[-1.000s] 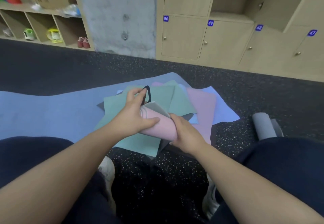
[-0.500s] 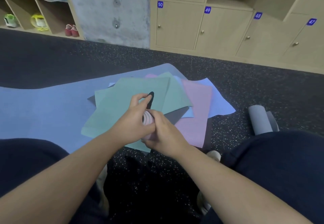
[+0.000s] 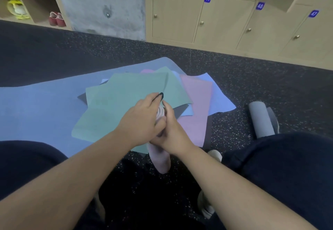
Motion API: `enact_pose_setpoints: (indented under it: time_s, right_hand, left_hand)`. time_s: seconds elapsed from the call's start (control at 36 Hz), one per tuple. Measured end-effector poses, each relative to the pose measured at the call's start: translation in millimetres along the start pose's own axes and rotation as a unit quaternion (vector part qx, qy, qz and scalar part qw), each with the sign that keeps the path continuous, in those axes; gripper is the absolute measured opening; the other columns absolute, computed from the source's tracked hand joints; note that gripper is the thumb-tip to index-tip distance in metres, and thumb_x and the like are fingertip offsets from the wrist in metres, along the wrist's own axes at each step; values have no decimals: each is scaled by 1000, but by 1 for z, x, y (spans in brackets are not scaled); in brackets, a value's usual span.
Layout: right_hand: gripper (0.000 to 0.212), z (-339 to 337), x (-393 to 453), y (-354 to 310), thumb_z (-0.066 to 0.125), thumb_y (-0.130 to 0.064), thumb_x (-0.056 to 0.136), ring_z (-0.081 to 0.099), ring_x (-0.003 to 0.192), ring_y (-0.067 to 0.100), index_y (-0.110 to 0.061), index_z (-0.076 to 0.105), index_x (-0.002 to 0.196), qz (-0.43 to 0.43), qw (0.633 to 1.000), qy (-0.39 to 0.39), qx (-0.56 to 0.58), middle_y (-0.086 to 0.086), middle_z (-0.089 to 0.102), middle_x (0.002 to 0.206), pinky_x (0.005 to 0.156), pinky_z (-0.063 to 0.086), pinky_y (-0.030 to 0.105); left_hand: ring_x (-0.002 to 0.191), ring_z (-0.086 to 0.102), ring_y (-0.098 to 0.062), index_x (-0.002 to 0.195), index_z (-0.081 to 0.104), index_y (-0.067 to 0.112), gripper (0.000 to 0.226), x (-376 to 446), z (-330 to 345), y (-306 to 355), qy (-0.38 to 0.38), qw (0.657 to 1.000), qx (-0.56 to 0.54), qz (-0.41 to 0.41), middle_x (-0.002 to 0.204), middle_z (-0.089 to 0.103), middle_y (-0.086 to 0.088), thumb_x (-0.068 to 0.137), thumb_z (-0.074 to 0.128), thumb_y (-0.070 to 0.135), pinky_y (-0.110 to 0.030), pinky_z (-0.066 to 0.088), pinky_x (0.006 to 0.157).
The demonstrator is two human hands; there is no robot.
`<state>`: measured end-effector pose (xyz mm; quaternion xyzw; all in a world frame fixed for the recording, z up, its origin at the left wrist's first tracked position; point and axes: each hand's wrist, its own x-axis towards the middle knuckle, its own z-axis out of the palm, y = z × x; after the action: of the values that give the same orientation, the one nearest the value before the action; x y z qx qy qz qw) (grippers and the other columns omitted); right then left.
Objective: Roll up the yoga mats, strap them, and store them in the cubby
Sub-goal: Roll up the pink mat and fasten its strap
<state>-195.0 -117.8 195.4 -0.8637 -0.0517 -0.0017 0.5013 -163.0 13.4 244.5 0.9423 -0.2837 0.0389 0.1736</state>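
A rolled pink mat (image 3: pixel 161 159) points toward me, its near end sticking out below my hands and its spiral far end showing between them. My left hand (image 3: pixel 142 121) pinches a black strap (image 3: pixel 161 95) at the roll's far end. My right hand (image 3: pixel 173 132) grips the roll around its middle. Under my hands lies a fanned pile of flat small mats: green (image 3: pixel 126 96), pink (image 3: pixel 196 103) and blue (image 3: pixel 218 96), on a big blue mat (image 3: pixel 39 107).
A rolled grey mat (image 3: pixel 261 120) lies on the dark speckled floor at the right, beside my right knee. Numbered wooden lockers (image 3: pixel 225 17) line the far wall, one compartment open at top. Open cubbies (image 3: pixel 36 1) with shoes stand at far left.
The pink roll has turned from lying crosswise to pointing toward me. My hands have closed in together on it, and the strap has come down near the roll's far end.
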Motion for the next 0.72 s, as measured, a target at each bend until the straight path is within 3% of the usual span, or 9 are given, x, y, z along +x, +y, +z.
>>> enact_pose_setpoints:
  time_s: [0.11, 0.33, 0.42, 0.47, 0.56, 0.64, 0.72]
  right_hand:
    - [99, 5, 6, 7, 83, -29, 71, 57, 104, -1, -34, 14, 142, 31, 999, 19, -2, -26, 51, 118, 87, 51, 28]
    - [85, -1, 5, 4, 82, -27, 72, 57, 103, -5, -23, 26, 136, 39, 999, 28, 13, -23, 51, 115, 86, 50, 22]
    - [78, -4, 3, 5, 82, -26, 73, 58, 105, -3, -30, 29, 130, 46, 998, 23, 34, -18, 54, 119, 91, 51, 26]
    - [79, -9, 1, 5, 81, -22, 75, 56, 111, -3, -28, 29, 135, 50, 998, 8, 49, -18, 53, 125, 94, 48, 22]
    - [86, -16, -1, 5, 76, -12, 78, 47, 122, -2, -15, 24, 146, 64, 996, -8, 58, -9, 46, 135, 99, 39, 11]
    - [63, -18, 0, 4, 62, 0, 83, 50, 120, 1, -10, 37, 140, 73, 995, -12, 69, -6, 50, 128, 103, 39, 13]
    - [50, -18, -1, 7, 46, 1, 84, 51, 113, -9, -17, 52, 130, 72, 996, -24, 41, -22, 55, 117, 102, 38, 13]
  left_hand:
    - [128, 36, -23, 154, 12, 12, 101, 5, 5, 10, -45, 997, 62, 10, 159, 15, 1, 65, 0, 58, -37, 41, 99]
    - [128, 32, -20, 154, 13, 15, 96, 8, 11, 9, -50, 998, 30, 24, 159, 16, 5, 71, -1, 61, -35, 37, 102]
    - [128, 32, -18, 154, 17, 18, 94, 5, 11, 8, -48, 999, 9, 22, 157, 21, 7, 73, 3, 64, -31, 33, 105]
    - [128, 31, -16, 153, 18, 21, 95, 5, 9, 5, -49, 999, -8, 4, 154, 24, 9, 72, 10, 69, -29, 30, 105]
    - [129, 33, -17, 153, 18, 22, 89, 6, 6, -3, -45, 999, -11, -21, 152, 28, 7, 81, 37, 70, -29, 29, 104]
    - [130, 35, -22, 153, 17, 19, 89, 7, 4, -10, -48, 996, 14, -67, 150, 31, 2, 84, 57, 59, -35, 32, 105]
    - [128, 35, -26, 149, 24, 16, 86, 7, 2, -14, -70, 993, -6, -99, 145, 35, -1, 82, 66, 50, -35, 34, 104]
